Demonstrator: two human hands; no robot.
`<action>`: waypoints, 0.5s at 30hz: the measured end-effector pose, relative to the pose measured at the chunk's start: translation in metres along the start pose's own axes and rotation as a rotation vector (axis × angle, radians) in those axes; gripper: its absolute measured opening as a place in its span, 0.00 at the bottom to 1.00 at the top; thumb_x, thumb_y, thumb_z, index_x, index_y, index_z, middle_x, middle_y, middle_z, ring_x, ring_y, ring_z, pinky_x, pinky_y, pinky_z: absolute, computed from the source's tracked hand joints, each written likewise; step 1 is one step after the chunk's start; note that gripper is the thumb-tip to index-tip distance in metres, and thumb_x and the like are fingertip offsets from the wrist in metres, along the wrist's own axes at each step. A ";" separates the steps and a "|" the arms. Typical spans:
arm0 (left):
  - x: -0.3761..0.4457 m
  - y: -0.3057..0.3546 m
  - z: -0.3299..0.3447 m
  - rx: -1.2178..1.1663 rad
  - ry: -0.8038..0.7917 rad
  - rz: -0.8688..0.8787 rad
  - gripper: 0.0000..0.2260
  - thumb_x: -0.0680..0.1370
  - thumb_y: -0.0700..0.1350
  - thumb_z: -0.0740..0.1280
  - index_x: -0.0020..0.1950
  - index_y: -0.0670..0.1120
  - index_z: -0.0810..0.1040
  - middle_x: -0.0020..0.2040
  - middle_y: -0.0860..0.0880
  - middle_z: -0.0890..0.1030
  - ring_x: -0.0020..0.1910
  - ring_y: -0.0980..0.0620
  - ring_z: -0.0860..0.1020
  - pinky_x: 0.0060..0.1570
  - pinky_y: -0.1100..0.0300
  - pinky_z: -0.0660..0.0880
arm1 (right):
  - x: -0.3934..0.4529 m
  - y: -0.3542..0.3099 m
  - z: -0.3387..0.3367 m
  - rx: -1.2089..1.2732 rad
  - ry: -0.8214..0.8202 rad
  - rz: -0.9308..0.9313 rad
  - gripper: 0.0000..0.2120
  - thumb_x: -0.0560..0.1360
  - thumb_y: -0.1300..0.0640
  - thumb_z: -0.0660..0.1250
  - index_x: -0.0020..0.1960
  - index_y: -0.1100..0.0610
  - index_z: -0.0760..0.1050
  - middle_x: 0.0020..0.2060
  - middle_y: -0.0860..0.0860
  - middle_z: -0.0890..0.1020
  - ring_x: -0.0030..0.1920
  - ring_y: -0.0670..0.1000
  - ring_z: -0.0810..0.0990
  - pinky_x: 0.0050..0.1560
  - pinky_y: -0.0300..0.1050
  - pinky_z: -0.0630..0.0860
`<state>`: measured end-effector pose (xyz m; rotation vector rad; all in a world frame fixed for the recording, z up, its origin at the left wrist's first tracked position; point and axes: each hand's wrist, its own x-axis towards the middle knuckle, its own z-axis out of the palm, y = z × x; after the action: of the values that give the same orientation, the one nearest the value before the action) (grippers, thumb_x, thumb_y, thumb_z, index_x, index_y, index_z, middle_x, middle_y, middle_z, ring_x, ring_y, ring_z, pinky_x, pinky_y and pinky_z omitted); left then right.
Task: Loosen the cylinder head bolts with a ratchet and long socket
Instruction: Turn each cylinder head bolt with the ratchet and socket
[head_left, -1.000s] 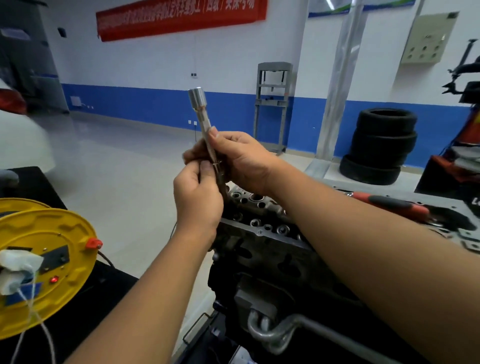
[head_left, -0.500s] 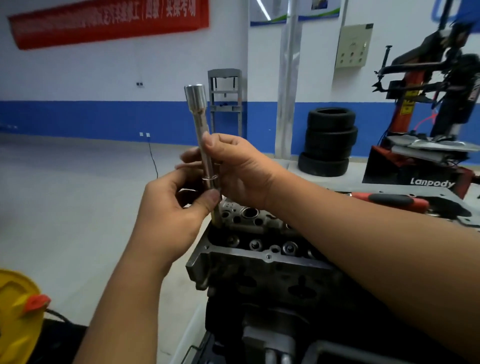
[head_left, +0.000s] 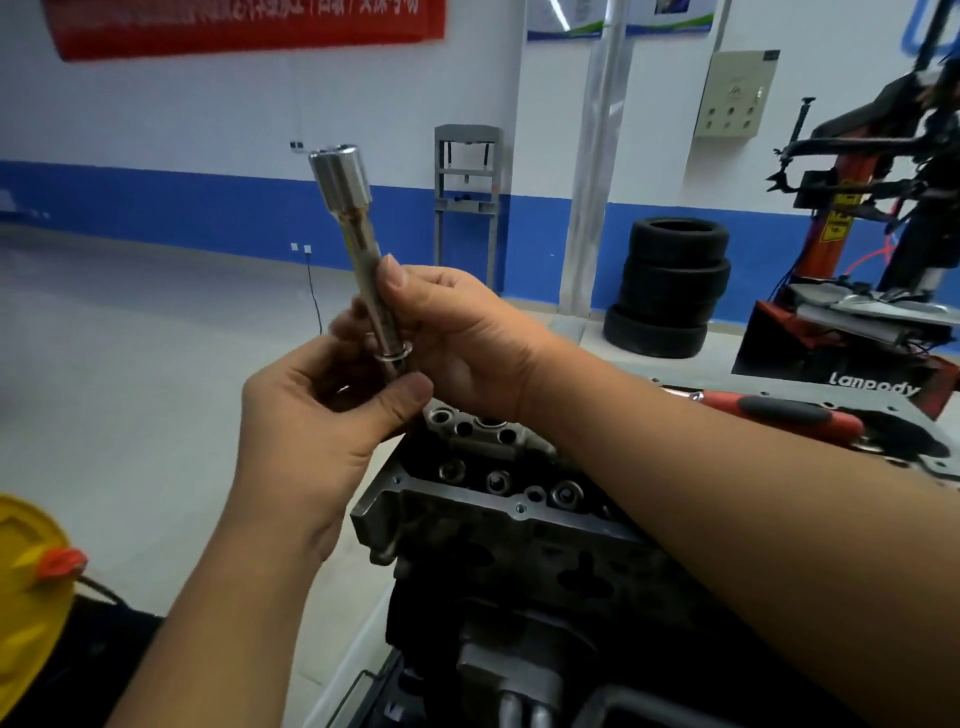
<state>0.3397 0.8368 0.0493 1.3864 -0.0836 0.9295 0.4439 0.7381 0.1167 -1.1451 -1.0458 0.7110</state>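
Both hands hold the long shiny silver metal socket (head_left: 358, 249) up over the grey metal cylinder head (head_left: 498, 499). The right hand (head_left: 457, 338) curls round its middle. The left hand (head_left: 322, 415) pinches its bottom end, thumb in front. A red-handled ratchet (head_left: 779, 415) lies behind.

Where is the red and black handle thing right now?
In the head view the ratchet lies on the right, on the grey metal plate behind the right forearm, beyond the cylinder head; neither hand touches it.

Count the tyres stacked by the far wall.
3 tyres, in one stack on the floor against the blue-banded wall, right of the silver column: bottom, middle, top. Others could be hidden behind.
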 end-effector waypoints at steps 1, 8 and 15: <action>-0.003 0.000 0.003 0.005 0.041 0.003 0.15 0.62 0.46 0.79 0.47 0.55 0.89 0.45 0.49 0.88 0.46 0.48 0.88 0.46 0.54 0.85 | -0.001 -0.001 -0.002 -0.003 0.016 -0.015 0.09 0.78 0.52 0.66 0.43 0.57 0.78 0.41 0.52 0.86 0.45 0.51 0.85 0.58 0.57 0.76; -0.015 0.001 0.010 0.152 0.028 -0.061 0.09 0.75 0.57 0.73 0.53 0.59 0.88 0.50 0.51 0.89 0.51 0.50 0.88 0.59 0.48 0.81 | -0.007 -0.005 -0.003 -0.149 0.068 -0.048 0.05 0.70 0.58 0.76 0.39 0.53 0.80 0.42 0.55 0.84 0.51 0.61 0.80 0.56 0.61 0.74; -0.014 0.004 0.006 0.174 -0.014 -0.087 0.12 0.82 0.37 0.68 0.53 0.53 0.87 0.52 0.49 0.89 0.54 0.45 0.87 0.63 0.43 0.80 | -0.014 -0.009 -0.009 -0.156 0.011 -0.022 0.06 0.81 0.56 0.68 0.47 0.55 0.81 0.46 0.52 0.86 0.53 0.54 0.83 0.55 0.58 0.76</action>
<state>0.3306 0.8238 0.0464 1.5448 0.0481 0.8700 0.4469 0.7199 0.1209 -1.2677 -1.1175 0.6134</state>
